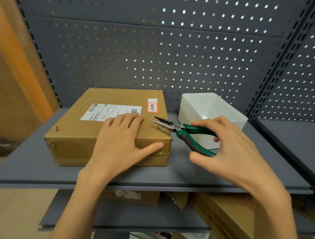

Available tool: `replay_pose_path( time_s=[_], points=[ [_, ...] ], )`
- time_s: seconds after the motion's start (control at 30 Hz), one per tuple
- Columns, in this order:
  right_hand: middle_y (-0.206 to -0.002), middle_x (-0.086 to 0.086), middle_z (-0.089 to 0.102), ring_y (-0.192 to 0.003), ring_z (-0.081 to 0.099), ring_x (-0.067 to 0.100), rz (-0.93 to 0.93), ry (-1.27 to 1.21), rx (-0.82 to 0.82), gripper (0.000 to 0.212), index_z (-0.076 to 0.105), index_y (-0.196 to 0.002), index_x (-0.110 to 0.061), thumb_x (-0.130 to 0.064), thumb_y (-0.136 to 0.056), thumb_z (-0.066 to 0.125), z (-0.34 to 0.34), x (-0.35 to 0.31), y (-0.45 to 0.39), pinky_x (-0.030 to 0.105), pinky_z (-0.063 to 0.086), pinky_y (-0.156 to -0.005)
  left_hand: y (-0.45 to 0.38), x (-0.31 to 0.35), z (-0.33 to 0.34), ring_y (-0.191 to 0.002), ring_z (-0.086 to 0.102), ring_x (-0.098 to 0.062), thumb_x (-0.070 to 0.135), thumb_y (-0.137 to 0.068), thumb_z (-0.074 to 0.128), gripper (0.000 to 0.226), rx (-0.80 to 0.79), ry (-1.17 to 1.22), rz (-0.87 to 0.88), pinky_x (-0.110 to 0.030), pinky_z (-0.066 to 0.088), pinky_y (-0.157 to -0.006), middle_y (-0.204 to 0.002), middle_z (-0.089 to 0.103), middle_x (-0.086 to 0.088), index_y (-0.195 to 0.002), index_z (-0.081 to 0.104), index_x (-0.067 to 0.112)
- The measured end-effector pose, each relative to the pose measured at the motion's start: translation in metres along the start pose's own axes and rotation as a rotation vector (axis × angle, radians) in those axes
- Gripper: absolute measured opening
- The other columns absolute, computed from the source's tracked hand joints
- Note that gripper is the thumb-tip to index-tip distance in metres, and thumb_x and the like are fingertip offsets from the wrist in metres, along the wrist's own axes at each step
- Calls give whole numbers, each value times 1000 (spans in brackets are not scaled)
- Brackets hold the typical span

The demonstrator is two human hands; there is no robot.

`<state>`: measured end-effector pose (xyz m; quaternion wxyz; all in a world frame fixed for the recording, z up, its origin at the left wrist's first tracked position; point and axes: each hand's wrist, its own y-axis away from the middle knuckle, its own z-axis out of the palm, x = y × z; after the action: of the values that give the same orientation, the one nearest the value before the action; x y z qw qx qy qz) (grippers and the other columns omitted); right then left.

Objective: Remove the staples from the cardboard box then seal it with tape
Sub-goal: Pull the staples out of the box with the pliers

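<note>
A flat brown cardboard box (77,134) with a white shipping label and a red-bordered sticker lies on the grey shelf (151,176). My left hand (120,141) presses flat on its near right corner, thumb on the front face. My right hand (228,150) holds green-handled needle-nose pliers (186,133); their jaws are spread apart just above the box's right edge, close to a staple (159,128). Another staple (56,129) sticks up at the top's left corner, and one (52,144) sits on the left front edge.
A white plastic bin (194,106) stands right of the box, behind the pliers. A grey pegboard wall backs the shelf. A lower shelf holds more cardboard boxes (226,216). An orange-brown panel lines the left side.
</note>
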<state>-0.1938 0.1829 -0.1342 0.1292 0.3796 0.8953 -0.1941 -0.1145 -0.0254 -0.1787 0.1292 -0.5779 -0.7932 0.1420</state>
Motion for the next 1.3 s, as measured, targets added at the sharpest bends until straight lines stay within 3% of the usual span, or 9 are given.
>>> replay_pose_path(
  time_s=[0.13, 0.4, 0.6, 0.83, 1.07, 1.3],
  points=[
    [-103, -17, 45, -95, 42, 6, 25, 37, -58, 62, 46, -122, -47, -49, -62, 60, -1, -1, 4, 23, 31, -72, 0, 0, 2, -114, 55, -21, 80, -77, 22, 82, 14, -7, 10, -37, 39, -92, -126, 60, 1, -124, 58, 24],
    [-103, -20, 45, -94, 40, 1, 26, 17, -104, 67, 46, -122, -51, -54, -55, 51, -8, -6, 6, 22, 34, -74, 0, -2, 6, -108, 57, -20, 80, -76, 27, 73, 78, 15, 3, -35, 41, -85, -121, 62, 5, -120, 60, 32],
    [-92, -18, 48, -71, 45, -1, 49, 55, -78, 58, 53, -112, -56, -53, -54, 51, -11, -8, 5, 18, 32, -57, 0, -1, 6, -106, 58, -19, 81, -73, 29, 72, 101, 64, -10, -34, 39, -83, -120, 62, 8, -118, 61, 34],
    [-88, -18, 50, -65, 47, 2, 39, 82, -21, 59, 57, -112, -55, -58, -52, 56, -7, -3, 2, 18, 27, -52, 0, 0, 2, -105, 58, -15, 83, -67, 36, 72, 124, 115, -27, -29, 35, -81, -113, 64, 11, -111, 60, 32],
    [-88, -17, 54, -69, 44, -8, 25, -83, 3, 55, 62, -106, -52, -52, -51, 64, 0, 6, -3, 18, 28, -54, 0, 0, 0, -104, 59, -12, 85, -61, 37, 77, 131, 175, -55, -23, 27, -79, -111, 64, 13, -110, 57, 30],
    [-89, -13, 53, -72, 46, 1, -17, -178, 89, 57, 61, -108, -51, -49, -51, 61, 16, -6, -20, 21, 34, -59, 2, 0, 0, -102, 58, -11, 83, -62, 40, 73, 131, 185, -56, -21, 24, -75, -108, 65, 15, -108, 58, 30]
  ],
)
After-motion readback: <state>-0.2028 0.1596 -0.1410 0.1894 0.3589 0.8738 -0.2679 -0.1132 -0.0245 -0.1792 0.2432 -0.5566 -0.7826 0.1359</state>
